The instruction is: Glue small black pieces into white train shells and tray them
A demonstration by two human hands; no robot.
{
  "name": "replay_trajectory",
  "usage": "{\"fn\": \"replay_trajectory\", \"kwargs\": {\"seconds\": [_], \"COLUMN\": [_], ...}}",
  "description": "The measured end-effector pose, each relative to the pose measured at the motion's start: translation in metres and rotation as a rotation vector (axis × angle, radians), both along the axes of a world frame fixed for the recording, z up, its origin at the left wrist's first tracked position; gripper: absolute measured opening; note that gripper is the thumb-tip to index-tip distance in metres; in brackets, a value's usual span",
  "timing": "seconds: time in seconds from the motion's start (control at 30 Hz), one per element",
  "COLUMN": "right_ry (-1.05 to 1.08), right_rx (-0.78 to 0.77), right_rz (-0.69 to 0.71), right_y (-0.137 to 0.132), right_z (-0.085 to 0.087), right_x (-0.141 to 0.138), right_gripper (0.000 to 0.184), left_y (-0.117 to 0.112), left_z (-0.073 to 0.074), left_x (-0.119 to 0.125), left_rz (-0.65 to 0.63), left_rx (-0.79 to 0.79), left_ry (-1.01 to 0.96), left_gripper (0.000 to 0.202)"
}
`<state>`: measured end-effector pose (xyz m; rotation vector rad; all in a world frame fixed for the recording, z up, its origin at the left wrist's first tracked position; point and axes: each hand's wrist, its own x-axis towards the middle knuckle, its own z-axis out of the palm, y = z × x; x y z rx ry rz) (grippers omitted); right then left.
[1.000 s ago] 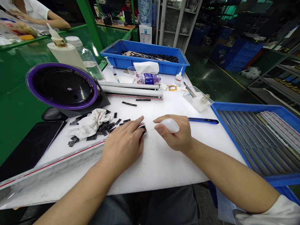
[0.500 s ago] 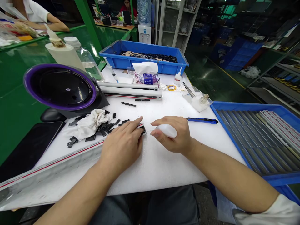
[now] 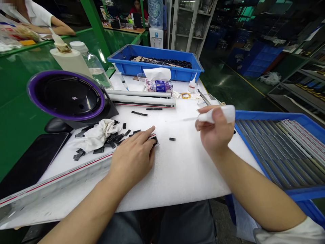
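Note:
My left hand [image 3: 133, 154] lies over the end of a long white rail [image 3: 63, 174] with a red stripe, its fingers closed around it. The rail runs from the lower left corner to my fingertips, where a dark end shows. My right hand [image 3: 215, 134] grips a white squeeze bottle [image 3: 230, 114], held tilted above the table with its thin nozzle pointing left. Between the hands lies a small black rectangular piece [image 3: 172, 139]. Many similar black pieces [image 3: 117, 137] are heaped left of my left hand, beside a crumpled white cloth [image 3: 95, 135].
Behind stand white rails [image 3: 142, 101], a tissue pack [image 3: 159, 86], a small dropper bottle [image 3: 192, 86] and a blue bin [image 3: 122, 66]. A purple-rimmed black device [image 3: 66, 95] is at left. A blue tray [image 3: 254, 156] of rails sits at right.
My right hand has moved up and right with the squeeze bottle, away from the rail's end. The single black piece between the hands is now visible. My left hand has stayed put.

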<state>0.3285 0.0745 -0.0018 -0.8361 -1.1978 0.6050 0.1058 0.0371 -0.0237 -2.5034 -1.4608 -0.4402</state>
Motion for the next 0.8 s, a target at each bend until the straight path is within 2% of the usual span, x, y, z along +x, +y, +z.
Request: {"fn": "replay_trajectory", "kwargs": {"seconds": [0.07, 0.13, 0.2, 0.3, 0.43, 0.6, 0.8], "right_ry": [0.034, 0.061, 0.129, 0.187, -0.124, -0.600, -0.876], "right_rx": [-0.071, -0.169, -0.264, -0.371, -0.414, -0.377, -0.385], "right_rz": [0.057, 0.178, 0.267, 0.290, 0.228, 0.014, -0.071], "right_y": [0.014, 0.028, 0.040, 0.052, 0.061, 0.061, 0.059], "right_z": [0.005, 0.007, 0.004, -0.006, -0.018, -0.024, -0.026], "right_x": [0.014, 0.025, 0.031, 0.031, 0.024, 0.018, 0.015], "right_gripper": [0.032, 0.027, 0.027, 0.030, 0.040, 0.027, 0.024], "left_y": [0.000, 0.000, 0.000, -0.001, -0.001, -0.002, -0.004], "left_z": [0.000, 0.000, 0.000, -0.001, -0.001, -0.002, -0.003], "left_x": [0.000, -0.001, -0.001, -0.002, -0.003, -0.004, -0.003], "left_rz": [-0.004, -0.005, -0.006, -0.015, -0.028, -0.026, -0.012], "left_rx": [-0.002, -0.004, -0.006, -0.002, -0.001, 0.002, 0.005], "left_ry": [0.000, 0.001, -0.001, -0.010, -0.002, 0.000, -0.009], "left_gripper": [0.025, 0.025, 0.025, 0.025, 0.025, 0.026, 0.027]}}
